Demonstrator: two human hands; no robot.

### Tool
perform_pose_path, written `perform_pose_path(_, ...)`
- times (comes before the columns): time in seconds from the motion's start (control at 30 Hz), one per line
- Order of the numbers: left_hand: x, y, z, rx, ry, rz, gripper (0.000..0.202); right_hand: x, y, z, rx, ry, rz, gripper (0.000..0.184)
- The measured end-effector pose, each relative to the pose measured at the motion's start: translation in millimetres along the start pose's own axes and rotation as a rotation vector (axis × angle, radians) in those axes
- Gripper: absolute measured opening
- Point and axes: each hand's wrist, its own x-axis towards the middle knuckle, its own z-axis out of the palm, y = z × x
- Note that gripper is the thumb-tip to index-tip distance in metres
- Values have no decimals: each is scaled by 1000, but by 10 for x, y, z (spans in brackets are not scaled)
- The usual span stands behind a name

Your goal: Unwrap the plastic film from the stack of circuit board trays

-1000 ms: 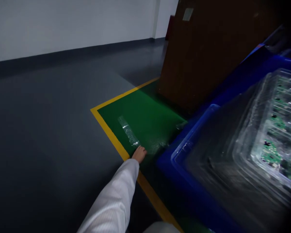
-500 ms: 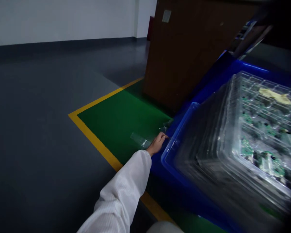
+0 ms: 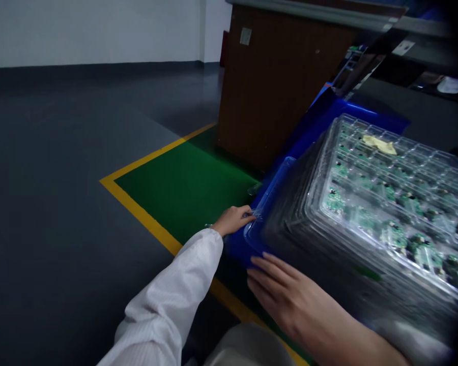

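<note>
A stack of clear trays (image 3: 385, 203) sits in a bin (image 3: 269, 190) at the right. The left hand (image 3: 234, 219) touches the bin's left corner; the right hand (image 3: 290, 297) lies against its near side. A cabinet (image 3: 275, 86) stands behind, a marked floor patch (image 3: 183, 188) to the left.

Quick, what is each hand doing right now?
Left hand: closed around a clear plastic strip, at the blue bin corner.
Right hand: open, fingers flat against the bin's side, holding nothing.
</note>
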Motion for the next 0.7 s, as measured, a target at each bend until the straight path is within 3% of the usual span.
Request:
perform_pose_path(0.03,-11,31,-28,51,-12,5,27,293,-94,-106,-179,-45,-221,46)
perform_pose_path(0.07,-22,61,-54,99,-17,11,25,569,-170,-203,-334,-31,-350,44)
perform_pose_path(0.13,-46,117,-102,171,-23,12,22,1010,-245,-348,-532,11,-368,38)
perform_pose_path(0.2,-80,170,-138,207,-26,-4,20,1259,-225,-423,-620,21,-310,34)
perform_pose_path(0.3,-155,241,-172,208,-32,-57,20,1346,-137,-487,-686,-12,-263,33)
perform_pose_path(0.5,-509,234,-255,124,2,-119,17,1329,-217,-747,-788,-117,-346,24)
perform_pose_path(0.6,-969,156,-272,52,-19,-176,21,1354,-285,-815,-795,-127,-367,23)
perform_pose_path(0.7,-1629,169,-181,-20,-109,-178,22,1348,-294,-826,-781,-110,-382,33)
